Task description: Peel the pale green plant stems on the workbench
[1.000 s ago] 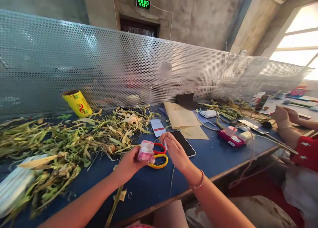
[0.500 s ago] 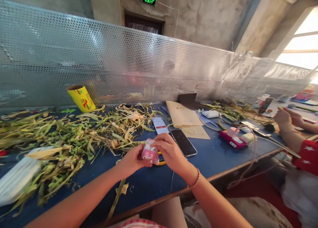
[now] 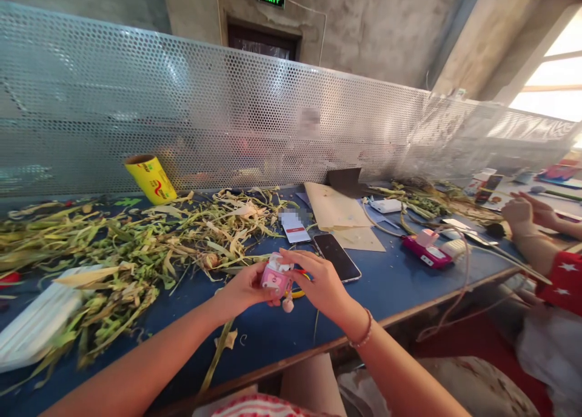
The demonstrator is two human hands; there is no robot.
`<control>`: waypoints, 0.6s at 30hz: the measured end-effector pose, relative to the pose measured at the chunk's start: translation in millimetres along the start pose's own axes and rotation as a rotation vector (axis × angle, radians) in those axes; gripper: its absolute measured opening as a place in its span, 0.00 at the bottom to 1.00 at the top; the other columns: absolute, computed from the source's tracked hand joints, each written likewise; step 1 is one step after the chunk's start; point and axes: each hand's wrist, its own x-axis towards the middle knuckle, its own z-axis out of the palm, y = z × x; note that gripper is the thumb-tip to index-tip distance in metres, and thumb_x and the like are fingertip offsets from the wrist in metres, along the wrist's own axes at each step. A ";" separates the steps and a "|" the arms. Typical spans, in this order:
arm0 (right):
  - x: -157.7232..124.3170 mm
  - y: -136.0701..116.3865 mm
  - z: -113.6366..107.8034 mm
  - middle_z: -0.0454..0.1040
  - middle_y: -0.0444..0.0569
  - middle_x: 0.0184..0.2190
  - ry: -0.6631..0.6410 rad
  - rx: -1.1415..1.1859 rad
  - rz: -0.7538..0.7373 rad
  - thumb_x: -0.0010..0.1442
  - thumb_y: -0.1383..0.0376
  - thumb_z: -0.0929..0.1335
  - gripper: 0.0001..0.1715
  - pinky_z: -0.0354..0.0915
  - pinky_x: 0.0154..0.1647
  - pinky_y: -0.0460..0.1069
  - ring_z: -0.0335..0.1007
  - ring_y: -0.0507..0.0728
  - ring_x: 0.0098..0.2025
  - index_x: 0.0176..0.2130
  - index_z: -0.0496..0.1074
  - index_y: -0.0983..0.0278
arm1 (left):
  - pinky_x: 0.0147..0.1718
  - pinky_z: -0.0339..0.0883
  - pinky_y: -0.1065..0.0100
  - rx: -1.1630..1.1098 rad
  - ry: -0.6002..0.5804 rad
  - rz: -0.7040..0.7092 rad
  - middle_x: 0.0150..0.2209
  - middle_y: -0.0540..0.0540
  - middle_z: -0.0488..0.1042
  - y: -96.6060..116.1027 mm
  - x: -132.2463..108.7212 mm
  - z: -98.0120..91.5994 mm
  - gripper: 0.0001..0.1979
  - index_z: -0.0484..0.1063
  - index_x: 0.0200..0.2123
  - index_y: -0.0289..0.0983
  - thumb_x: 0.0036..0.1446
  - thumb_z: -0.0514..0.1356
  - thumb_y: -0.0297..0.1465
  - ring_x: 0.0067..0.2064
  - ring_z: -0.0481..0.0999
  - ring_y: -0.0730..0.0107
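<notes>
My left hand (image 3: 249,286) grips a small pink earbud case (image 3: 273,282) with a printed face and a white upper part. A pale round charm (image 3: 288,303) dangles below the case. The curled fingers of my right hand (image 3: 313,277) are against the upper right of the case; their exact grip is partly hidden. Behind this hand, part of a yellow ring (image 3: 297,294) shows on the blue table. Just beyond lie a dark-screened phone (image 3: 336,258) and a second phone (image 3: 294,230) with a lit white screen.
Dried plant stalks and leaves (image 3: 182,241) cover the left table. There too are a yellow cardboard tube (image 3: 152,179) and a white pack (image 3: 43,320). Brown paper (image 3: 339,208), a magenta device (image 3: 425,251) and cables lie rightward. A perforated screen (image 3: 204,120) stands behind. Another person's hands (image 3: 522,217) are far right.
The fingers of my right hand have shifted from over the case's top to its right side. More of the white top and the hanging charm now show.
</notes>
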 end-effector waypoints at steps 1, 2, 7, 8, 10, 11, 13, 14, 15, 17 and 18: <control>-0.5 -1.6 -0.7 0.72 0.49 0.43 -0.012 0.014 0.006 0.57 0.72 0.61 0.19 0.66 0.47 0.49 0.67 0.53 0.47 0.47 0.68 0.59 | 0.29 0.63 0.69 -0.009 0.000 0.003 0.31 0.45 0.72 0.8 -0.4 0.5 0.22 0.64 0.37 0.32 0.41 0.65 0.38 0.28 0.70 0.73; -0.8 -3.5 -1.7 0.72 0.48 0.45 -0.023 0.029 0.011 0.57 0.72 0.60 0.20 0.65 0.48 0.49 0.66 0.53 0.49 0.47 0.68 0.58 | 0.29 0.63 0.69 -0.019 -0.004 0.009 0.31 0.45 0.72 1.8 -0.9 1.0 0.22 0.64 0.37 0.32 0.41 0.65 0.38 0.28 0.70 0.73; 3.6 -14.9 -3.4 0.71 0.50 0.46 -0.022 0.040 0.100 0.54 0.73 0.61 0.22 0.64 0.49 0.51 0.65 0.54 0.49 0.48 0.67 0.61 | 0.29 0.63 0.71 -0.007 -0.020 0.012 0.30 0.45 0.72 4.2 -1.4 4.0 0.20 0.64 0.36 0.32 0.42 0.64 0.37 0.28 0.69 0.74; 5.8 -16.8 -2.0 0.71 0.51 0.46 -0.036 0.017 0.114 0.54 0.72 0.62 0.21 0.63 0.49 0.52 0.64 0.55 0.50 0.47 0.67 0.62 | 0.28 0.63 0.71 0.006 -0.001 0.013 0.28 0.47 0.72 3.9 -0.9 4.5 0.20 0.64 0.35 0.32 0.41 0.65 0.36 0.27 0.69 0.75; 10.4 -19.7 2.1 0.72 0.53 0.44 -0.078 -0.033 0.131 0.52 0.72 0.63 0.20 0.62 0.50 0.53 0.64 0.56 0.49 0.45 0.69 0.65 | 0.28 0.62 0.71 0.038 0.044 0.020 0.25 0.50 0.70 2.8 0.5 4.9 0.20 0.64 0.33 0.33 0.39 0.66 0.35 0.25 0.68 0.75; 12.5 -20.8 4.3 0.72 0.53 0.42 -0.094 -0.054 0.138 0.51 0.73 0.63 0.19 0.62 0.49 0.53 0.65 0.56 0.47 0.44 0.70 0.65 | 0.28 0.62 0.71 0.058 0.068 0.025 0.24 0.52 0.69 2.1 1.2 4.9 0.20 0.63 0.32 0.33 0.37 0.67 0.34 0.25 0.67 0.76; 15.7 -22.6 7.5 0.73 0.52 0.38 -0.098 -0.072 0.175 0.49 0.74 0.64 0.17 0.63 0.46 0.52 0.66 0.55 0.43 0.40 0.71 0.65 | 0.28 0.62 0.71 0.103 0.107 0.035 0.24 0.53 0.69 0.5 1.9 4.7 0.19 0.64 0.31 0.33 0.36 0.67 0.34 0.25 0.67 0.76; 16.7 -23.4 8.0 0.74 0.51 0.36 -0.088 -0.068 0.209 0.48 0.74 0.64 0.16 0.63 0.45 0.52 0.67 0.55 0.41 0.38 0.72 0.65 | 0.29 0.62 0.71 0.125 0.117 0.037 0.25 0.53 0.69 -0.5 2.0 4.6 0.19 0.64 0.31 0.33 0.36 0.66 0.34 0.26 0.67 0.75; 17.2 -24.2 7.8 0.74 0.50 0.34 -0.080 -0.053 0.252 0.48 0.74 0.65 0.15 0.64 0.43 0.51 0.67 0.54 0.39 0.37 0.72 0.65 | 0.30 0.62 0.71 0.146 0.124 0.039 0.25 0.52 0.69 -1.6 2.0 4.5 0.19 0.64 0.31 0.33 0.37 0.66 0.34 0.27 0.68 0.75; 17.1 -25.6 5.9 0.73 0.48 0.32 -0.074 0.001 0.332 0.47 0.74 0.65 0.14 0.64 0.38 0.49 0.67 0.53 0.35 0.35 0.72 0.64 | 0.31 0.62 0.70 0.170 0.121 0.039 0.28 0.51 0.70 -3.9 1.6 4.4 0.18 0.64 0.32 0.33 0.38 0.66 0.35 0.29 0.69 0.73; 16.6 -25.9 4.8 0.73 0.47 0.32 -0.074 0.024 0.350 0.47 0.75 0.65 0.13 0.64 0.36 0.48 0.67 0.52 0.33 0.35 0.72 0.64 | 0.31 0.62 0.70 0.176 0.115 0.038 0.28 0.50 0.70 -5.0 1.4 4.2 0.18 0.64 0.32 0.33 0.39 0.65 0.36 0.30 0.69 0.72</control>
